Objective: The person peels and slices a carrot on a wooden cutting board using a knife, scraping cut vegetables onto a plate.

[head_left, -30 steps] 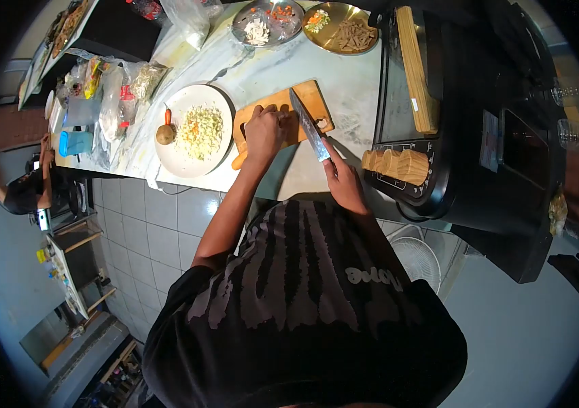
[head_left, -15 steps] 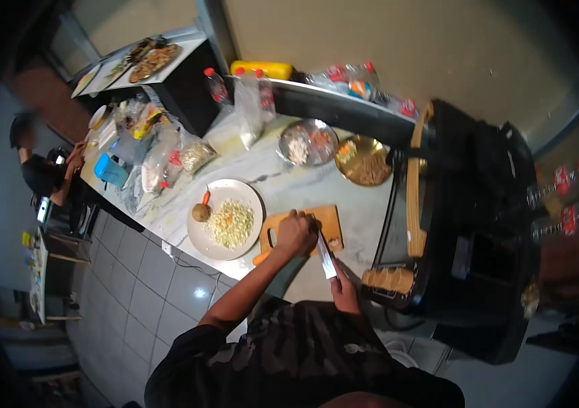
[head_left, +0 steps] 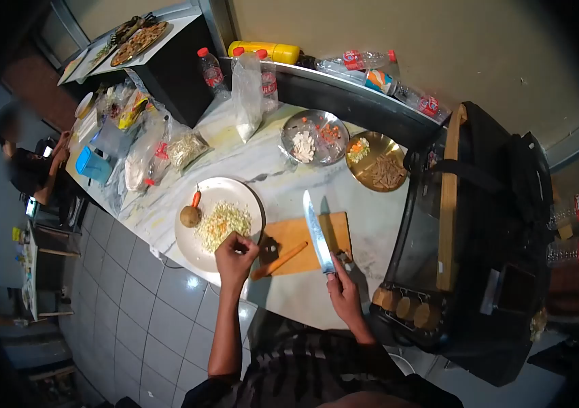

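My right hand (head_left: 345,291) grips the handle of a kitchen knife (head_left: 316,231), its blade pointing up and away over the wooden cutting board (head_left: 335,238). On the board's left part lies a long peeled carrot (head_left: 280,261), its thick end reaching past the edge. My left hand (head_left: 236,258) is over the near right rim of a large white plate (head_left: 194,253), fingers curled into a pinch; anything between them is hidden. Finely chopped pale vegetable (head_left: 224,223) fills the plate's middle, beside a round brown potato (head_left: 191,216) and a small orange-red carrot (head_left: 197,198).
Behind the board stand a steel plate (head_left: 289,129) and a gold plate (head_left: 371,178) of cut food. A black appliance (head_left: 486,224) borders the right side. Plastic bags (head_left: 147,153) and a blue container (head_left: 94,165) occupy the left; another person (head_left: 34,163) stands beyond.
My left hand has moved left from the cutting board to the plate's edge, uncovering the carrot. In my right hand the knife has swung more upright, away from the left hand.
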Demonstrator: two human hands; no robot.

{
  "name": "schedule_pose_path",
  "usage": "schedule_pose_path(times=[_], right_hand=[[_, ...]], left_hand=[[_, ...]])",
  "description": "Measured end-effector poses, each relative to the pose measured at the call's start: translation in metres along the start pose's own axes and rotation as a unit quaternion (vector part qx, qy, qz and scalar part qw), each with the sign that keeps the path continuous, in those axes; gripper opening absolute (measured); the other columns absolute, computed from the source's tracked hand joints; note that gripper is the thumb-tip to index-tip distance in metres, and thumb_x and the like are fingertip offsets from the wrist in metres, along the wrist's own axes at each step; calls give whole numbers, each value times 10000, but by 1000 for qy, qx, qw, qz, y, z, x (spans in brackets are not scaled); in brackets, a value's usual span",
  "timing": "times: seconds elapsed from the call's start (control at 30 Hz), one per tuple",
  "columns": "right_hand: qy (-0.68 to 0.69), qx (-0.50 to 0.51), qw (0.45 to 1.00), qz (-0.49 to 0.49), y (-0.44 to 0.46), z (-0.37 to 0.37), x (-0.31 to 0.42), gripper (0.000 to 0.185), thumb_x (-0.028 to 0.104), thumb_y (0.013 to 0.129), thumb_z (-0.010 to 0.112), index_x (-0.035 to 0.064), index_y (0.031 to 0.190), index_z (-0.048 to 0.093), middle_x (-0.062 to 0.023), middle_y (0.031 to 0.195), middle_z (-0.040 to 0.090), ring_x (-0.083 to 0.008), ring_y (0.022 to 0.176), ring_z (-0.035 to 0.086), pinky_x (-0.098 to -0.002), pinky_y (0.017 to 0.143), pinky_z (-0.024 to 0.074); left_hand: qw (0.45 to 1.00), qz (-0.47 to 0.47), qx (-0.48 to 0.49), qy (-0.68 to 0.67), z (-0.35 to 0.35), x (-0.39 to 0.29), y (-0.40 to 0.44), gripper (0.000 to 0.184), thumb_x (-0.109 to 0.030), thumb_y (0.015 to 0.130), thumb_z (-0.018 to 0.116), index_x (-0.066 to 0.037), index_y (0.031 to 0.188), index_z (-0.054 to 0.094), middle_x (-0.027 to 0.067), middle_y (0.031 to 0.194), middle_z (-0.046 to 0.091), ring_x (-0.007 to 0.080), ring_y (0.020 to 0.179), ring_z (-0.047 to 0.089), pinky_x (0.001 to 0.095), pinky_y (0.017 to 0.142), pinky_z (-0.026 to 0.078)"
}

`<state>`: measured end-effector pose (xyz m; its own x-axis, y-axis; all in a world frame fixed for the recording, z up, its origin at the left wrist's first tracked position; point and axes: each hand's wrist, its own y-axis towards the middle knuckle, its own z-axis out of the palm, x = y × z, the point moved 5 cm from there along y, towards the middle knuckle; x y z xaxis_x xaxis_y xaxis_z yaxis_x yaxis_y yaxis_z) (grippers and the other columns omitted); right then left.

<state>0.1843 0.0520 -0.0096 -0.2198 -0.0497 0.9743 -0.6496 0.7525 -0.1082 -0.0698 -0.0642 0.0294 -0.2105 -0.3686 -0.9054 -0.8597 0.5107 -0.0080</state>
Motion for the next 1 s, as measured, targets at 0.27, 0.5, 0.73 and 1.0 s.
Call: schedule_pose_path(times=[0.27,0.5,0.73,1.0], right_hand=[[-46,223,973,-27,26,78,42,463,195,1017,517,165,1474,449,-232,904,640,-296,724,623,-362,690,485],[-20,237,958,-163,46,99,59,465,159,1009,524,131,1468,457,-129,742,486,-170,586,433,-322,592,423],[-39,170,981,-81,60,70,53,475,149,999,549,163,1468,471,-54,708,456,-131,621,420,-291,588,396],[-30,-45,974,-219,97,1,24,465,59,993,517,8,1450,453,-99,1176,646,-120,873,543,-266,772,461]], left_hand=[[995,3,-86,-55,-31,2,4,101,3,775,678,-13,770,579,16,710,619,81,661,583,239,649,477],[990,13,-123,-63,-41,16,19,40,-4,850,605,-9,886,587,5,714,599,59,656,554,229,635,457],[984,49,-104,136,-38,-3,12,398,2,761,631,-60,1154,628,176,1091,595,316,908,629,408,780,525],[878,317,96,345,70,9,-68,481,-280,843,675,-98,1277,576,189,1146,580,405,1095,525,530,983,398]])
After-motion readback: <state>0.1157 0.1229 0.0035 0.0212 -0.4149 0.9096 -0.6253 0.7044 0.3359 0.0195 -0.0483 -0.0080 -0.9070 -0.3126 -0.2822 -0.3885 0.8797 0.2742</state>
